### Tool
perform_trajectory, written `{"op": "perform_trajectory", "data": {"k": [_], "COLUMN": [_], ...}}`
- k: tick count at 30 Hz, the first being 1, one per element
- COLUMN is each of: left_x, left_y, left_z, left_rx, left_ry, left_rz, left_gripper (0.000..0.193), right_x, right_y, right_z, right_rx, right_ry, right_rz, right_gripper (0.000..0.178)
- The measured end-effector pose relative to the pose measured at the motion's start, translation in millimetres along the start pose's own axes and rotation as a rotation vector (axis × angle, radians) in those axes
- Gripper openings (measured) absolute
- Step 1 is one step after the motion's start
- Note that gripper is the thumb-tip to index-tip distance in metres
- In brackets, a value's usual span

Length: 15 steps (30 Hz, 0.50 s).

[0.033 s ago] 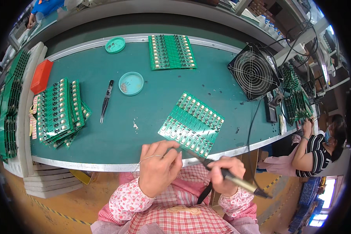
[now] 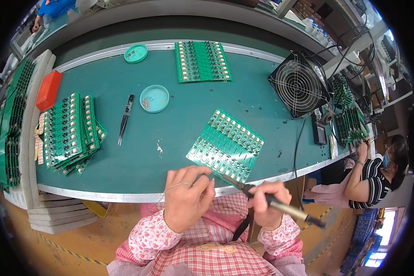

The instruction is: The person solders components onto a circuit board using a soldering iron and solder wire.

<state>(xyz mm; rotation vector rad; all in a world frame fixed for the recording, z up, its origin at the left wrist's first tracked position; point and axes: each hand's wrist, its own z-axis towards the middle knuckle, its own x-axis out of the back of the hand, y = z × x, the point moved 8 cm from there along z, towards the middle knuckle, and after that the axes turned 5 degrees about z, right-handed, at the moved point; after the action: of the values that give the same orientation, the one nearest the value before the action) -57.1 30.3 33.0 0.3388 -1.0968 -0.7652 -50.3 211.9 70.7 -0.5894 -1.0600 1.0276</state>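
Observation:
A green circuit board panel (image 2: 225,146) with rows of small parts lies at an angle near the table's front edge. My right hand (image 2: 270,202) grips a soldering iron (image 2: 287,210), its metal tip reaching the panel's near edge. My left hand (image 2: 187,195) is closed at the panel's near left corner. A thin silvery solder wire (image 2: 178,184) loops over its fingers; the wire's far end is too fine to follow.
Stacked circuit boards (image 2: 64,133), tweezers (image 2: 125,120) and a round dish (image 2: 154,99) lie left. Another dish (image 2: 136,54) and board stack (image 2: 203,62) stand at the back. A fan (image 2: 299,85) and iron stand (image 2: 325,118) are right; a co-worker (image 2: 372,179) sits beyond.
The soldering iron has shifted slightly right along the panel's near edge, my right hand moving with it. My left hand and the panel stay in place.

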Motion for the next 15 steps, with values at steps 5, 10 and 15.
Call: {"op": "perform_trajectory", "data": {"k": [5, 10, 15], "left_x": [-0.7, -2.7, -2.6], "left_y": [-0.2, -1.6, -0.6], "left_z": [1.4, 1.6, 3.1], "left_rx": [0.015, 0.024, 0.018], "left_ry": [-0.01, -0.011, -0.01], "left_rz": [0.013, 0.017, 0.012], "left_gripper": [0.013, 0.013, 0.013], "right_x": [4.1, -2.3, -6.1], "right_y": [37.1, 45.1, 46.6], "right_z": [4.5, 13.9, 19.7], "right_rx": [-0.341, -0.366, -0.374], "right_ry": [0.12, 0.082, 0.043], "right_rz": [0.406, 0.456, 0.475], "right_gripper": [0.017, 0.02, 0.02]}}
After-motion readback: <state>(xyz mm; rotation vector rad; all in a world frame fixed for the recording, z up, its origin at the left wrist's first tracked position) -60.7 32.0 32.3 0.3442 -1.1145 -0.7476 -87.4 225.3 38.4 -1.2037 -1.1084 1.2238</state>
